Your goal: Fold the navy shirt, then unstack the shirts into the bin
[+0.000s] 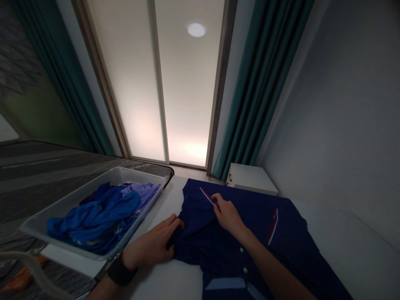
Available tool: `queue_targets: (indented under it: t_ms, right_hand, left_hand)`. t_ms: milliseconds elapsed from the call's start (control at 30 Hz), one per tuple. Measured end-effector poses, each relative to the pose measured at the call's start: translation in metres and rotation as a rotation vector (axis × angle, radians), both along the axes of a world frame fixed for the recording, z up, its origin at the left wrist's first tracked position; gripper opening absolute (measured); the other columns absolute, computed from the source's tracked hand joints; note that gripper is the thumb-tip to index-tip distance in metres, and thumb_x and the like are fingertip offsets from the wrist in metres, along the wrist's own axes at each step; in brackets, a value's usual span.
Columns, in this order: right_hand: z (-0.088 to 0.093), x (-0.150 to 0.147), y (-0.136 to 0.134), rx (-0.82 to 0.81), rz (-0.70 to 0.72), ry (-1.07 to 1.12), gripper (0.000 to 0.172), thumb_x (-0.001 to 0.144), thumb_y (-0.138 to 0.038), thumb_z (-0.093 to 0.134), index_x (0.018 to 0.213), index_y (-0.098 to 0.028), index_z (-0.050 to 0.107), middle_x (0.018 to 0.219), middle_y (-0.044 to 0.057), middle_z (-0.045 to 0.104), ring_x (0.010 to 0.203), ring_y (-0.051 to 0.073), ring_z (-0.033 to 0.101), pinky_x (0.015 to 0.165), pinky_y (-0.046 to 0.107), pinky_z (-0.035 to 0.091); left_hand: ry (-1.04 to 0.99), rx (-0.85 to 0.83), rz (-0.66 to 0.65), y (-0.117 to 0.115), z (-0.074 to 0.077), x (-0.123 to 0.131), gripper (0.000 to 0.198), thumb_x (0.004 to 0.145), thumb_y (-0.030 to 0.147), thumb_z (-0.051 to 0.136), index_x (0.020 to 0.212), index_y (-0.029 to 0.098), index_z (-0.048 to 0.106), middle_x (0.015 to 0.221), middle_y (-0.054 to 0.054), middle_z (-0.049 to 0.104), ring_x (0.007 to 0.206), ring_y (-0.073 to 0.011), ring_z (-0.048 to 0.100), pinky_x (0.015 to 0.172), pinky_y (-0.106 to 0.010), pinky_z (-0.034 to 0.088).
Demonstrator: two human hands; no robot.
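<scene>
A dark navy garment (218, 246) with white buttons and red-and-white trim lies spread over a white surface (187, 279). At its left edge, the fingers of my left hand (156, 243) curl round the fabric; a black watch sits on that wrist. My right hand (226, 212) rests over the upper part of the garment, thumb and forefinger pinched on the red-and-white trim (206, 195). A second strip of trim (273, 227) shows to the right of my right forearm. Light blue fabric (226, 283) shows at the garment's near end.
Left of my left hand, a whitish plastic bin (70, 204) holds blue and lilac clothes (103, 210). Behind the garment stands a low white cabinet (251, 177). Teal curtains (256, 83) flank frosted sliding doors (187, 96). A curved pale bar (34, 266) is at the lower left.
</scene>
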State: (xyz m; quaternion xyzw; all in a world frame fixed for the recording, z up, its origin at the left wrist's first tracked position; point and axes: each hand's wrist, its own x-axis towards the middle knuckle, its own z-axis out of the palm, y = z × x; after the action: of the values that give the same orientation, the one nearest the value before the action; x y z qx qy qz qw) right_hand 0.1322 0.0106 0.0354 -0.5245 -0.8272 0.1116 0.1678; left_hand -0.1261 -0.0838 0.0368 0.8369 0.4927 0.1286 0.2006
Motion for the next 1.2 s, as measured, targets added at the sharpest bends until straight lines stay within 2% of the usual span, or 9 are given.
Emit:
queue_targets:
  t_ms: [100, 233, 400, 533, 600, 700, 833, 1033, 1200]
  right_hand:
    - [0.003, 0.005, 0.001, -0.08, 0.009, -0.058, 0.025, 0.094, -0.019, 0.038, 0.117, -0.022, 0.047, 0.091, 0.003, 0.069, 0.085, 0.019, 0.065, 0.072, 0.026, 0.035]
    - [0.001, 0.007, 0.0, -0.183, 0.055, -0.181, 0.032, 0.092, -0.019, 0.041, 0.124, -0.023, 0.046, 0.1, 0.007, 0.07, 0.09, 0.021, 0.066, 0.07, 0.027, 0.037]
    - [0.006, 0.007, -0.001, -0.126, 0.034, -0.158, 0.035, 0.092, -0.019, 0.039, 0.126, -0.025, 0.045, 0.1, 0.006, 0.07, 0.092, 0.021, 0.067, 0.068, 0.027, 0.039]
    - [0.004, 0.006, -0.003, -0.134, 0.047, -0.283, 0.036, 0.092, -0.018, 0.039, 0.126, -0.024, 0.048, 0.102, 0.008, 0.07, 0.089, 0.023, 0.067, 0.069, 0.029, 0.041]
    - [0.003, 0.006, -0.004, -0.114, 0.048, -0.319, 0.033, 0.091, -0.019, 0.042, 0.123, -0.023, 0.051, 0.103, 0.009, 0.069, 0.089, 0.023, 0.067, 0.07, 0.03, 0.042]
    - [0.009, 0.006, -0.007, -0.013, 0.062, -0.317, 0.028, 0.09, -0.018, 0.046, 0.115, -0.02, 0.056, 0.106, 0.01, 0.065, 0.093, 0.023, 0.064, 0.076, 0.031, 0.043]
    - [0.022, -0.005, -0.022, -0.018, 0.283, -0.183, 0.023, 0.089, -0.014, 0.047, 0.109, -0.021, 0.058, 0.103, 0.005, 0.064, 0.094, 0.018, 0.061, 0.081, 0.027, 0.043]
    - [0.031, -0.034, -0.06, 0.077, 0.515, -0.138, 0.024, 0.091, -0.019, 0.048, 0.112, -0.02, 0.06, 0.105, 0.006, 0.062, 0.098, 0.02, 0.056, 0.084, 0.032, 0.043]
    - [0.022, -0.045, -0.073, 0.055, 0.667, -0.107, 0.03, 0.091, -0.015, 0.048, 0.116, -0.025, 0.061, 0.121, 0.006, 0.059, 0.107, 0.019, 0.053, 0.091, 0.034, 0.041]
  left_hand:
    - [-0.019, -0.024, 0.008, 0.0, 0.006, 0.002, 0.05, 0.061, 0.007, 0.046, 0.108, 0.026, 0.046, 0.113, -0.004, 0.053, 0.103, -0.0211, 0.056, 0.093, -0.032, 0.043]
    - [0.011, -0.058, -0.009, 0.001, 0.014, 0.005, 0.037, 0.058, 0.004, 0.041, 0.089, 0.025, 0.049, 0.091, -0.001, 0.058, 0.086, -0.0186, 0.057, 0.079, -0.029, 0.044]
    - [0.0, -0.089, -0.054, 0.001, 0.019, 0.007, 0.024, 0.059, 0.005, 0.041, 0.073, 0.023, 0.049, 0.081, 0.001, 0.059, 0.076, -0.0163, 0.056, 0.07, -0.026, 0.042]
    - [-0.005, -0.113, -0.048, 0.001, 0.02, 0.007, 0.017, 0.065, 0.008, 0.043, 0.071, 0.022, 0.052, 0.076, 0.001, 0.06, 0.073, -0.0158, 0.056, 0.069, -0.026, 0.041]
    - [-0.006, -0.074, -0.007, 0.004, 0.019, 0.007, 0.014, 0.072, 0.012, 0.044, 0.073, 0.022, 0.054, 0.075, 0.0, 0.061, 0.072, -0.0164, 0.056, 0.07, -0.027, 0.041]
    - [-0.029, 0.042, 0.129, 0.011, 0.015, 0.006, 0.016, 0.082, 0.018, 0.042, 0.083, 0.022, 0.057, 0.08, -0.002, 0.063, 0.076, -0.0184, 0.057, 0.072, -0.029, 0.041]
    - [-0.065, 0.111, 0.297, 0.025, 0.009, 0.007, 0.021, 0.089, 0.023, 0.039, 0.096, 0.022, 0.059, 0.082, -0.003, 0.064, 0.077, -0.0189, 0.06, 0.07, -0.028, 0.042]
    - [0.023, 0.154, 0.312, 0.064, 0.007, 0.015, 0.029, 0.091, 0.023, 0.04, 0.111, 0.022, 0.06, 0.092, -0.005, 0.07, 0.086, -0.0201, 0.065, 0.075, -0.028, 0.044]
    - [0.135, 0.124, 0.38, 0.111, 0.003, 0.027, 0.039, 0.092, 0.028, 0.042, 0.129, 0.019, 0.049, 0.109, -0.01, 0.069, 0.102, -0.0246, 0.063, 0.088, -0.034, 0.043]
